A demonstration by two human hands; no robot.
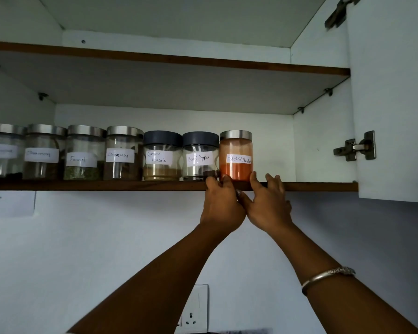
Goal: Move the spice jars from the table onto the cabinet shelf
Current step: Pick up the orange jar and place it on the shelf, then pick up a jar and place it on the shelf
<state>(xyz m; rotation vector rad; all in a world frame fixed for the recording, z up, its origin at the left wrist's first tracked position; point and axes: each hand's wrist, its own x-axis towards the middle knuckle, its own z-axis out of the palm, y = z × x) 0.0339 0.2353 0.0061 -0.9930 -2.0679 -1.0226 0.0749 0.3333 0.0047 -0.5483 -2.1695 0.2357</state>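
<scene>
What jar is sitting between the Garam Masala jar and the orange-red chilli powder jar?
The Black Pepper jar, with a dark lid, stands between them in the head view.

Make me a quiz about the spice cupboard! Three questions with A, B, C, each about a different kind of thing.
1. Where in the row is the red chilli powder jar?
A) left end
B) middle
C) right end

2. How many jars have dark grey lids?
A) two
B) four
C) none

3. How is the cabinet door?
A) swung open
B) shut
C) taken off

Answers:
1 C: nothing stands to its right on the shelf.
2 A: only the Garam Masala jar and the Black Pepper jar have them; the other lids are silver.
3 A: it stands out at the right, with its hinge showing.
</scene>
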